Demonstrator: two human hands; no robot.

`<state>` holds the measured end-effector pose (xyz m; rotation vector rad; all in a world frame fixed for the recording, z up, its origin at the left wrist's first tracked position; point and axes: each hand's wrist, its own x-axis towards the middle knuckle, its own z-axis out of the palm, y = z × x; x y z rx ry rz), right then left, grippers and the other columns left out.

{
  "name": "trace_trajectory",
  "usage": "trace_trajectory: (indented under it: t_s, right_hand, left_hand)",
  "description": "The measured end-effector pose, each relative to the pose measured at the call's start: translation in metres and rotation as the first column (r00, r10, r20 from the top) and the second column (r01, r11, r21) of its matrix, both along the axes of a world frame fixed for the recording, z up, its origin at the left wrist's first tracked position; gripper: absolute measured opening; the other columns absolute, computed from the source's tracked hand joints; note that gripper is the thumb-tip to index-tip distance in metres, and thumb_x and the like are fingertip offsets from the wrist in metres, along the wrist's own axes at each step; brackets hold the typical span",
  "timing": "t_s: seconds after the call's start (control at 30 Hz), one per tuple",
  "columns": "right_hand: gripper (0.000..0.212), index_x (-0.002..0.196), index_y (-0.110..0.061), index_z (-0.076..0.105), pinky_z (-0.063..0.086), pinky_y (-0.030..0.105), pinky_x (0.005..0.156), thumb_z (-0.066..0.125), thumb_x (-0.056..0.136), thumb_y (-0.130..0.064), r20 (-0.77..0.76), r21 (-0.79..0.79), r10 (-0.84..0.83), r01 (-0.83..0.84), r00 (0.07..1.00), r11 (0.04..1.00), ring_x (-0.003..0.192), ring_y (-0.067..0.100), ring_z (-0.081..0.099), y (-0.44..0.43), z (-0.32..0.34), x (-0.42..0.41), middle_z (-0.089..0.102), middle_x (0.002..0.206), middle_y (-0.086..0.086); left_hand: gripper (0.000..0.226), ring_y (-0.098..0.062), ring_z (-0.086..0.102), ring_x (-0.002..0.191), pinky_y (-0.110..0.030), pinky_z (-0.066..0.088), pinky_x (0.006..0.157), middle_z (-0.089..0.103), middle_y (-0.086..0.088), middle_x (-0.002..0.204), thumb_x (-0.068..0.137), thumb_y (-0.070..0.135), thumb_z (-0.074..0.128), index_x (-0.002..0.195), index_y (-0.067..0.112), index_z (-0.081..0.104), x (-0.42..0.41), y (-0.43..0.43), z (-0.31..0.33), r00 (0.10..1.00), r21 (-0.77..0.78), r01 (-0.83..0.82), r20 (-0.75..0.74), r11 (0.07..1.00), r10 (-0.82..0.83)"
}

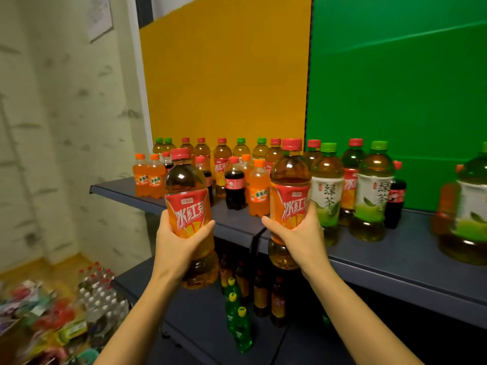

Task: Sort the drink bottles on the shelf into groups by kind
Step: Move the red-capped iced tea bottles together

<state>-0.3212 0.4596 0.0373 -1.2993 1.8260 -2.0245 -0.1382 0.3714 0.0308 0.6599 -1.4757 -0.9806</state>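
Clasping tea bottles, both hands raised.

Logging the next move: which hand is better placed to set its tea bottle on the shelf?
Right, likely: the right hand holds its tea bottle beside bare shelf; the left hand holds the other tea bottle before crowded soda bottles.

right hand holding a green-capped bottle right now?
No: the right hand grips a red-capped amber drink bottle with a red-orange label; the green-capped bottles stand on the dark shelf.
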Motion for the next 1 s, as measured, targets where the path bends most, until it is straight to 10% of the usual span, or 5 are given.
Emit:
trace_trajectory:
  t_s: [1.0]
  right_hand:
    - [0.068,0.134,-0.005,0.023,0.041,0.027,0.096,0.065,0.084,-0.026,-0.023,0.075,-0.365,0.366,0.931,0.928,0.116,0.015,0.048,-0.182,-0.001,-0.053,0.047,0.129,0.007]
  left_hand:
    - [0.058,0.009,0.06,0.092,-0.011,0.05,0.074,0.061,0.016,0.105,0.066,0.019,0.081,0.107,0.038,0.044,-0.112,-0.177,0.002,0.818,-0.094,0.575,0.111,0.813,-0.565]
